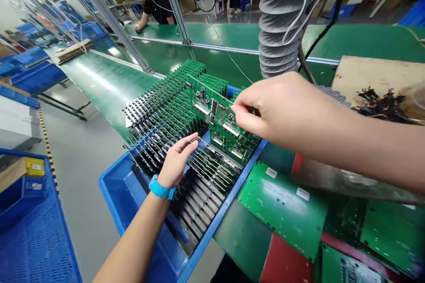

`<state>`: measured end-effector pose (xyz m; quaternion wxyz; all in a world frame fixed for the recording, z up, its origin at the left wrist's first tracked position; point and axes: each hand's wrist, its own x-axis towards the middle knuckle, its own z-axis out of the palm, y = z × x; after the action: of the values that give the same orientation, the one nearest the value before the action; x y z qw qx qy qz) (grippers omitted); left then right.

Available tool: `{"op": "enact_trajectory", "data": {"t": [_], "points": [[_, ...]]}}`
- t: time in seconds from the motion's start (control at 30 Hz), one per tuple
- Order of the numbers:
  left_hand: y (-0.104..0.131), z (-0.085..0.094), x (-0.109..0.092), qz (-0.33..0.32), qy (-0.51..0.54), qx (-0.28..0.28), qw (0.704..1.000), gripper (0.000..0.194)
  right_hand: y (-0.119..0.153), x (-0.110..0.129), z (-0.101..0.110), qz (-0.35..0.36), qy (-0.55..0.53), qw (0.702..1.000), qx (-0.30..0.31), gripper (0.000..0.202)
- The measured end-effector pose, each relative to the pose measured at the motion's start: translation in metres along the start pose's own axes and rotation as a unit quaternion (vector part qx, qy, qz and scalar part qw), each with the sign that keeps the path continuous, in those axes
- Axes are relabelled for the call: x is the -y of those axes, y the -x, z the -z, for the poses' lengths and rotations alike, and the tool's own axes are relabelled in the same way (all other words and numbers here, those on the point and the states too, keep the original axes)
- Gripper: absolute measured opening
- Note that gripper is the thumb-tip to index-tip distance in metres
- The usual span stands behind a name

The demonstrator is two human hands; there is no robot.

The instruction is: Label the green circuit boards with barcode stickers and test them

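Note:
My right hand [265, 106] pinches the upper edge of a green circuit board [212, 108], which stands tilted above a black slotted rack [199, 203]. White connectors and small dark parts show on the board's face. My left hand [177, 159], with a blue wristband [162, 188], is closed at the fingertips on the corner of another board in the rack. Several rows of upright green boards [162, 101] fill the rack's far part, while its near slots hold none. A blue plastic bin [116, 185] surrounds the rack.
On the green bench to the right lie a flat circuit board [282, 203] with white labels and more boards [392, 239]. A grey ribbed duct [279, 22] hangs ahead. Metal frame posts [109, 17] stand at the left. A person [156, 4] leans on the far bench.

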<state>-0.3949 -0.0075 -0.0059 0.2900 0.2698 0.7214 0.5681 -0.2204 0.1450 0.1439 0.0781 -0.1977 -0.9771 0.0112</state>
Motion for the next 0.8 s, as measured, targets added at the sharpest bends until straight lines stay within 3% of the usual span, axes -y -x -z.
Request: {"op": "enact_trajectory", "data": {"t": [0.2, 0.33, 0.4, 0.47, 0.6, 0.7, 0.8], "points": [[-0.004, 0.0, -0.003, -0.004, -0.003, 0.031, 0.999, 0.032, 0.01, -0.006, 0.007, -0.027, -0.016, 0.998, -0.05, 0.036], [-0.008, 0.003, 0.001, -0.005, 0.032, 0.075, 0.997, 0.044, 0.013, -0.002, 0.011, -0.02, -0.018, 0.996, -0.084, 0.033], [-0.01, 0.001, 0.005, 0.0, 0.068, 0.055, 0.996, 0.049, 0.015, 0.001, 0.013, -0.007, -0.013, 0.995, -0.099, 0.03], [-0.01, -0.003, 0.01, 0.0, 0.089, -0.007, 0.996, 0.049, 0.02, 0.005, 0.011, 0.004, -0.038, 0.994, -0.104, 0.028], [0.001, -0.005, 0.013, -0.013, 0.091, -0.095, 0.991, 0.048, 0.034, 0.022, -0.006, 0.026, -0.154, 0.984, -0.09, 0.026], [0.017, 0.005, 0.011, -0.01, 0.109, -0.102, 0.989, 0.047, 0.043, 0.043, -0.029, 0.044, -0.212, 0.974, -0.064, 0.026], [0.027, 0.017, 0.008, 0.0, 0.137, -0.085, 0.987, 0.055, 0.051, 0.067, -0.05, 0.058, -0.203, 0.977, 0.01, 0.023]]}}
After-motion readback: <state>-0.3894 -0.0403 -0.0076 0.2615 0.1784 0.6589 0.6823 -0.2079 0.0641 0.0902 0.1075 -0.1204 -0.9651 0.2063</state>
